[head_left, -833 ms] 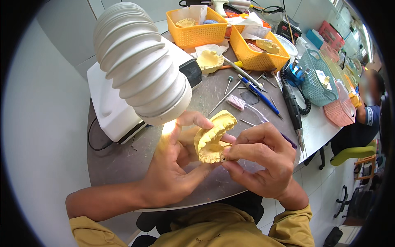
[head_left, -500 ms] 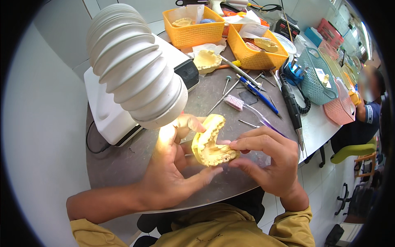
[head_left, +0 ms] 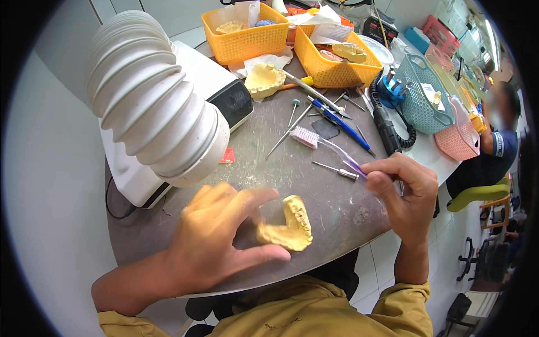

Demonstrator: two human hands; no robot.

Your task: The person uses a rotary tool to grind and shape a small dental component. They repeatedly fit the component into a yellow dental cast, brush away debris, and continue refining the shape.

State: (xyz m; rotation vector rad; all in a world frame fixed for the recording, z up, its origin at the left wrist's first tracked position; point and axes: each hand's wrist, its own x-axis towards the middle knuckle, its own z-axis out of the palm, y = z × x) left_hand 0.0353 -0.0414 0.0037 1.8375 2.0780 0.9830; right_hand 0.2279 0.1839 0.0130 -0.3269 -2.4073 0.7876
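Observation:
A yellow plaster dental cast (head_left: 298, 218), curved with a row of teeth, rests on the grey tabletop (head_left: 342, 219) near its front edge. Beside it on the left is my left hand (head_left: 210, 230), open, with thumb and fingers spread around the cast's near side; whether the thumb tip touches it I cannot tell. My right hand (head_left: 409, 194) pinches the purple end of a clear-handled toothbrush (head_left: 337, 150) between thumb and forefinger. The brush's pink and white bristle head points left, toward the middle of the table.
A white ribbed suction hose (head_left: 151, 95) looms at left over a white machine (head_left: 132, 168). Behind lie a blue pen (head_left: 342, 126), a handpiece (head_left: 386, 126), several small burs and another cast (head_left: 264, 78). Yellow baskets (head_left: 247, 45) stand at the back; a person (head_left: 499, 140) sits at far right.
The cast has gone from between both my hands down onto the tabletop. My left hand has opened; my right hand has moved right and taken hold of the toothbrush handle.

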